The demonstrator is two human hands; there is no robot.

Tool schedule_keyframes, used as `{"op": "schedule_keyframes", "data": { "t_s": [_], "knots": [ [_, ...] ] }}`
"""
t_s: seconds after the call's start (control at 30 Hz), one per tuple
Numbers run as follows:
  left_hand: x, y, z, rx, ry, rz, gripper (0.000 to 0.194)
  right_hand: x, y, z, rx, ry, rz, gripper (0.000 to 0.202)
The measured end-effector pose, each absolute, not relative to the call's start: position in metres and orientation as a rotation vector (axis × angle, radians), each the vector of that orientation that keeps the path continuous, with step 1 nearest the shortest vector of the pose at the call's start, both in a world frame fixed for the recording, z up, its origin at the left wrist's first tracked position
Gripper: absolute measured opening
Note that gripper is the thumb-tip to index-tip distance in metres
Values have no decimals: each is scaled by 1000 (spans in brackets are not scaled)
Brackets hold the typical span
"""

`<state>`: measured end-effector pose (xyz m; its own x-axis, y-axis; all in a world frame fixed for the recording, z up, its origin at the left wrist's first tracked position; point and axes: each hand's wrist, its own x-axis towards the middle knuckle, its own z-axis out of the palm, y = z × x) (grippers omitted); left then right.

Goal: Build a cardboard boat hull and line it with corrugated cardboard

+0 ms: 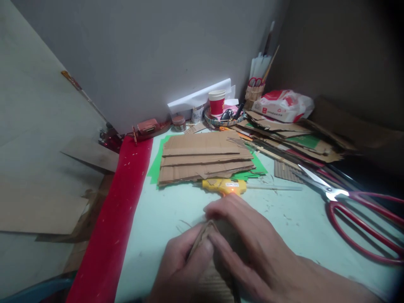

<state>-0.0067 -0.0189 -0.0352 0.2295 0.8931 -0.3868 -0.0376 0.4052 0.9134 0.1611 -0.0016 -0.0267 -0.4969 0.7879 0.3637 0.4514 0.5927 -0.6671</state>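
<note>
A piece of corrugated cardboard point(217, 280) is held low in front of me, its ridged face partly showing between my hands. My left hand point(186, 265) pinches its upper corner between thumb and fingers. From the other side my right hand point(252, 240) grips the same piece, fingers bent over its edge and thumb near the corner. Just beyond my fingers lies a yellow glue gun point(225, 185) with a clear glue stick in its back end. Behind it, several cut cardboard sheets point(202, 147) rest on green paper point(154, 168).
Large red-handled scissors point(336, 193) lie open at the right. Torn cardboard point(293, 134) is heaped behind them, near a plastic-wrapped tissue pack point(282, 106). A red paper cup point(216, 103) stands in a round tray point(227, 122) at the back wall. A red strip point(116, 219) runs along the left edge.
</note>
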Motion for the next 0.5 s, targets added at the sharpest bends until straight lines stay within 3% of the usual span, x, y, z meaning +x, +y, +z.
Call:
{"op": "schedule_keyframes", "data": {
  "t_s": [0.5],
  "knots": [
    [-9, -19, -45, 1053, 1065, 739, 33, 165, -9, -23, -1063, -2173, 799, 18]
  ]
}}
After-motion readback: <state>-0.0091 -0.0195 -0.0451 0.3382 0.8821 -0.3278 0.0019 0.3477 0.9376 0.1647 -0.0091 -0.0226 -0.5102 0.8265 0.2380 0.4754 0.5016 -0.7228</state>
